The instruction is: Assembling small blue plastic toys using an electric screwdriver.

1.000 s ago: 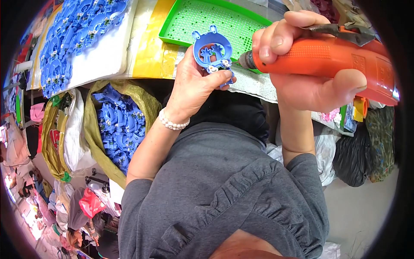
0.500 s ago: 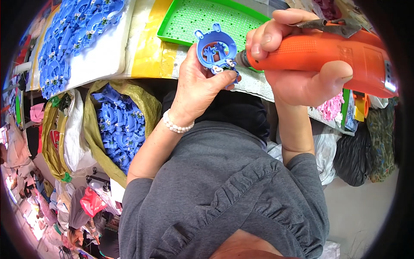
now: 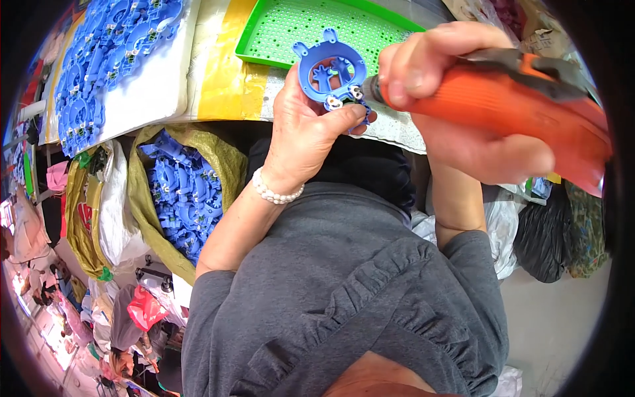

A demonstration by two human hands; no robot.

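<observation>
My left hand pinches a blue plastic part from below, the thumb on its near edge beside small white pieces. The part is a round ring with two upright tabs and star-like shapes inside. Wrapped around an orange power screwdriver, my right hand is smeared by motion. The tool lies sideways, its dark nose close to the right side of the blue part. Whether the tip touches the part, I cannot tell.
A green perforated tray stands behind my hands. Many blue parts cover a white board at left. More fill an olive woven sack below it. A black plastic bag hangs at right.
The screwdriver's rear end has swung down and the tool is now blurred. My left hand has shifted slightly, still holding the blue part.
</observation>
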